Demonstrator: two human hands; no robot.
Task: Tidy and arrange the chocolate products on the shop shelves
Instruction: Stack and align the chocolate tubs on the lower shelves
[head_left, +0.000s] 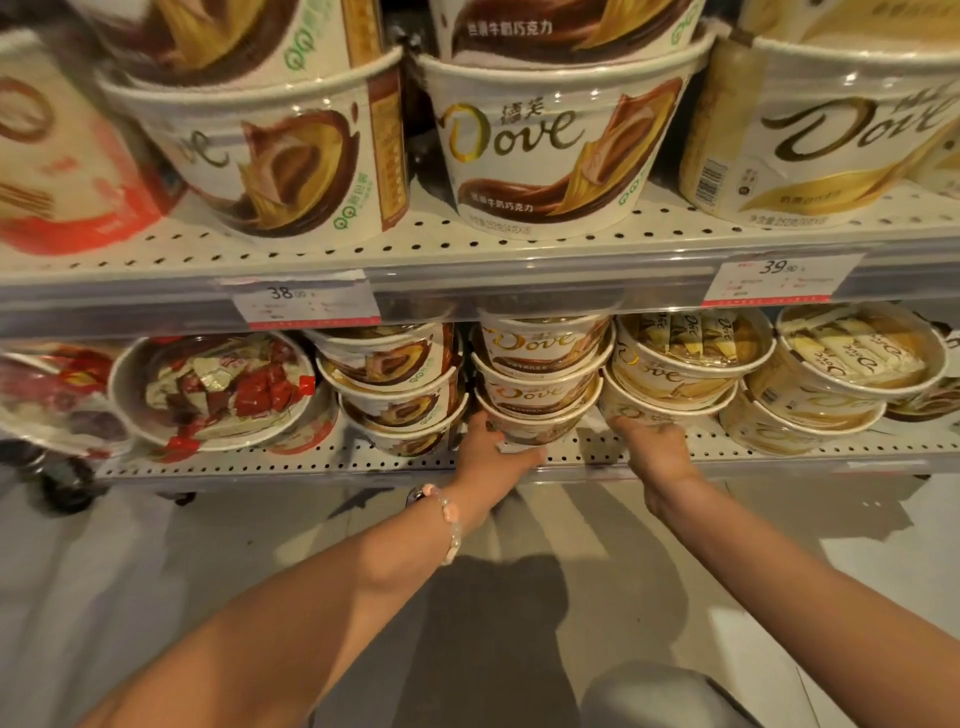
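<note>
On the lower shelf (322, 465) a stack of three white-and-brown Dove chocolate tubs (540, 371) stands in the middle. My left hand (493, 449) grips the bottom tub of that stack (540, 421) from its left side and underneath, thumb along the base. My right hand (657, 449) reaches in at the stack's right, beside the bottom tub of the neighbouring cream-and-gold Dove stack (670, 374). Its fingers are curled, but what they touch is hidden. A second brown Dove stack (395, 384) stands just left of my left hand.
A tilted tub of red-wrapped chocolates (213, 389) leans at the lower left. More gold Dove tubs (852, 358) sit at the right. The upper shelf (467, 244) carries large Dove tubs (550, 140) above price tags (306, 306). Grey floor lies below.
</note>
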